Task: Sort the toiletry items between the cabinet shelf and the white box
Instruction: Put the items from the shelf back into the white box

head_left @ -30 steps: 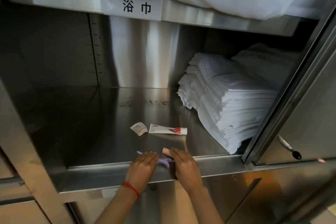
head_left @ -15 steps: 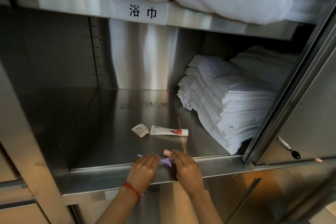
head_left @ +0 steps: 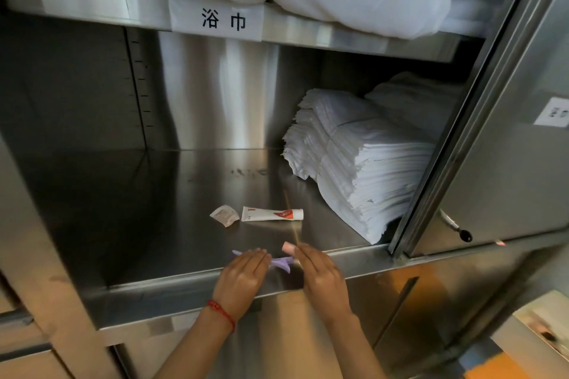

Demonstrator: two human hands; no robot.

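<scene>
Lay flat at front edge of cabinet shelf: purple razor, light, stiff, slippery plastic, best pinched at mid-handle, clear of head. Covered at handle by left hand, fingers straight, nothing gripped; pinched in right hand, thin stick with pink tip. Rested mid-shelf behind, well apart from towel stack: toothpaste tube and sachet, both soft, light.

The right hand has lifted slightly, raising a thin stick off the shelf edge.
</scene>
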